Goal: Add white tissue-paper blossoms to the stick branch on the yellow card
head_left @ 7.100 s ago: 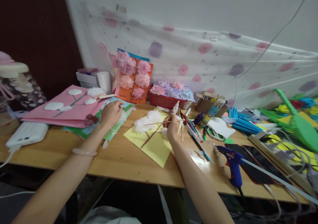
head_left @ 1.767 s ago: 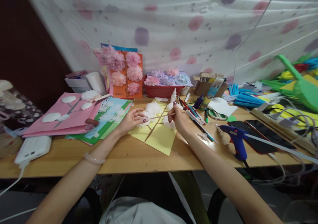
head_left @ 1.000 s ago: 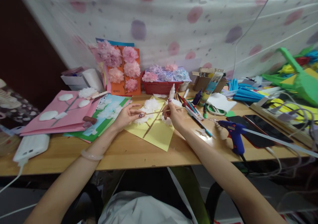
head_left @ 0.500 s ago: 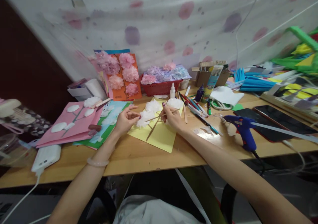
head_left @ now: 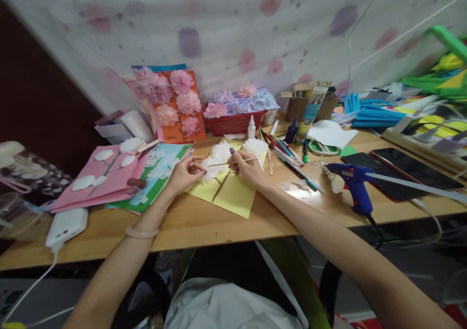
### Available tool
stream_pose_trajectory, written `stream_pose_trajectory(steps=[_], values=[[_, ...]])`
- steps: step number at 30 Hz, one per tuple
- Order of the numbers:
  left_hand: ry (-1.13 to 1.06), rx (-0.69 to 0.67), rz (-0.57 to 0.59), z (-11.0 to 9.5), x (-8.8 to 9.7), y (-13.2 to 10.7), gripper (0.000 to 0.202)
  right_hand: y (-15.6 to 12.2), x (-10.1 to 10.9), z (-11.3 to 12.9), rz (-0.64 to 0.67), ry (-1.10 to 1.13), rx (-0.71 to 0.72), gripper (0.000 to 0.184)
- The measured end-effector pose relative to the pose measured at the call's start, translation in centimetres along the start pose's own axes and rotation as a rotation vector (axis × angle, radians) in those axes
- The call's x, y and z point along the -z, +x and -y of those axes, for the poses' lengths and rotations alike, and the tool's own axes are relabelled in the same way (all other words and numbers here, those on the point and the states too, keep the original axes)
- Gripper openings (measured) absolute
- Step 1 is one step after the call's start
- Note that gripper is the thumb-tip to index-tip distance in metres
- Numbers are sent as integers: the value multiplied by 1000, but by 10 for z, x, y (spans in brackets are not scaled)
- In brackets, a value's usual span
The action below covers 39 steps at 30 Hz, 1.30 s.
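A thin wooden stick is pinched in my right hand, lying almost level with its tip pointing left over white tissue fluff. My left hand curls at the left edge of the white tissue-paper flower, thumb and finger close together; whatever is between them is too small to make out. Under both hands lies a yellow sheet of paper with a brown branch on it. Another white tissue puff sits at the sheet's upper right, behind my right hand.
A blue glue gun and two phones lie on the right. Pens and a white glue bottle are behind my right hand. Pink card lies left; a red basket of tissue flowers stands at the back.
The whole view has shifted slightly, with the table sitting a little higher and further left. My right hand keeps the stick, and my left hand stays at the tissue flower.
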State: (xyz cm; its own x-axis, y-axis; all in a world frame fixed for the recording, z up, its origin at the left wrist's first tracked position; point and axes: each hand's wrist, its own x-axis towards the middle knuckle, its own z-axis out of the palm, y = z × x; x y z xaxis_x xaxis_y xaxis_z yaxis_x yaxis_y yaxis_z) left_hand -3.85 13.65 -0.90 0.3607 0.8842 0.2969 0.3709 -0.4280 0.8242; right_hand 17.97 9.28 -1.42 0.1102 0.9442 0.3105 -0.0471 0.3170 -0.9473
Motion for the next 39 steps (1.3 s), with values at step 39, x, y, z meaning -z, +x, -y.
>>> stream_pose_trajectory(steps=[39], values=[[241,-49,-103,-1,-3,0,35,-7,-3,-4,31,-303,150,52]])
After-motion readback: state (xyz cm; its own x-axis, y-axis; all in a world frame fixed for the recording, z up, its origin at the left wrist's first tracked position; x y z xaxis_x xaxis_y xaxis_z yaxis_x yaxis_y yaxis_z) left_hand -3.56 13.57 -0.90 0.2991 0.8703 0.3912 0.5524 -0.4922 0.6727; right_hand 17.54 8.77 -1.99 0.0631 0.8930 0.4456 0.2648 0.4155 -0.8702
